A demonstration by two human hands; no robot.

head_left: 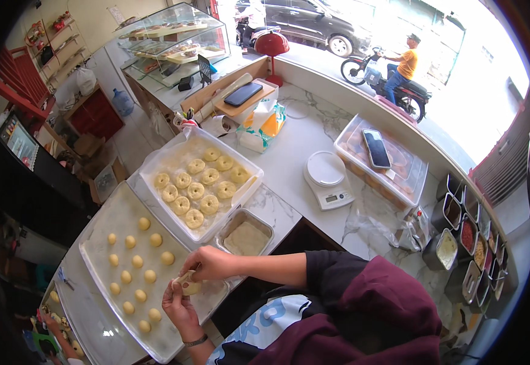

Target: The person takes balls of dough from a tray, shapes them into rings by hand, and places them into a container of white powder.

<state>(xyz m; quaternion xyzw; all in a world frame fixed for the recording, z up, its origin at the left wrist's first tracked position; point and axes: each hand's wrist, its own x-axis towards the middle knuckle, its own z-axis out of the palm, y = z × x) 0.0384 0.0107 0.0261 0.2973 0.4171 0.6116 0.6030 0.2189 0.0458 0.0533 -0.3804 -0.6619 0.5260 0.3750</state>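
A pale dough ring (189, 285) is held between my two hands, above the near end of a large tray (125, 210). My left hand (180, 309), with a band at its wrist, grips the ring's lower side. Closed on its upper side are the fingers of my right hand (211, 264). Several round dough balls (149, 276) sit in loose rows on the tray. Beyond my hands, a white plastic box (248, 190) contains several flattened dough rings (196, 191). A metal pan (240, 237) of pale flour stands beside my right hand.
A kitchen scale (329, 182) stands right of the box, near a lidded container (399, 179) bearing a phone (376, 148). Metal topping tins (446, 250) line the right edge. A display case (180, 36) is at the back. Another person's arm (61, 334) shows at lower left.
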